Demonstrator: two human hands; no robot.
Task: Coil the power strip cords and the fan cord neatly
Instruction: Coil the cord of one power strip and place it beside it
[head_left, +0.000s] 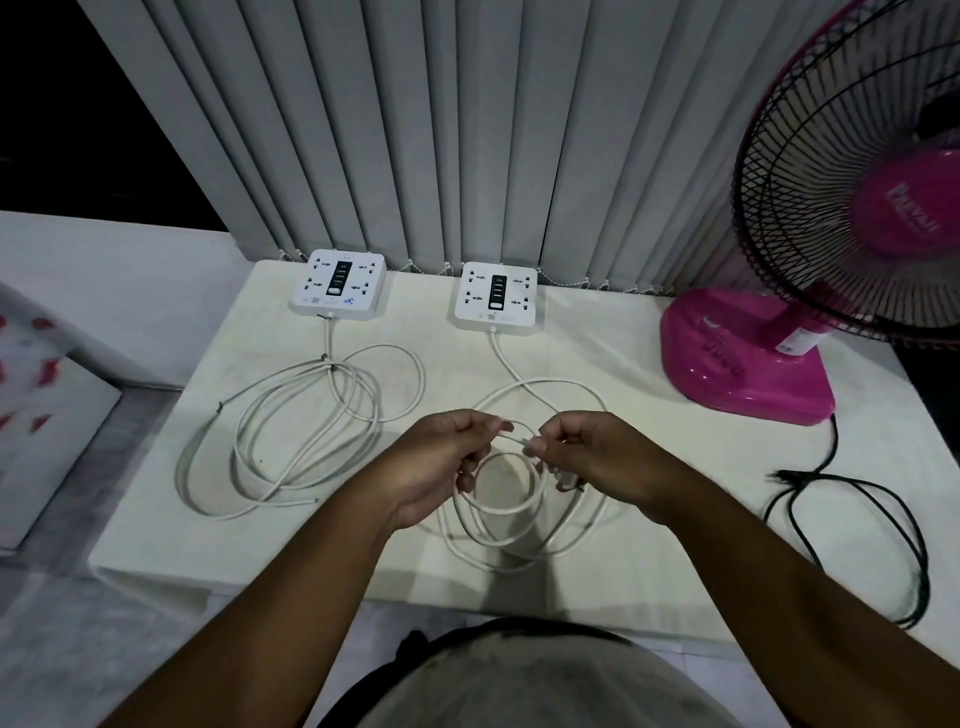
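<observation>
Both hands pinch the right power strip's white cord (498, 499) above the table (597, 582): left hand (441, 462) grips its loops, right hand (587, 457) its end. Left strip's cord (291, 431) lies loose; black fan cord (862, 514) far right.

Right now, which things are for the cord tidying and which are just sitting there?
For the job:
left power strip, its cord
right power strip, its cord, held in both hands
fan, black cord

Just there:
blinds
patterned cloth
</observation>
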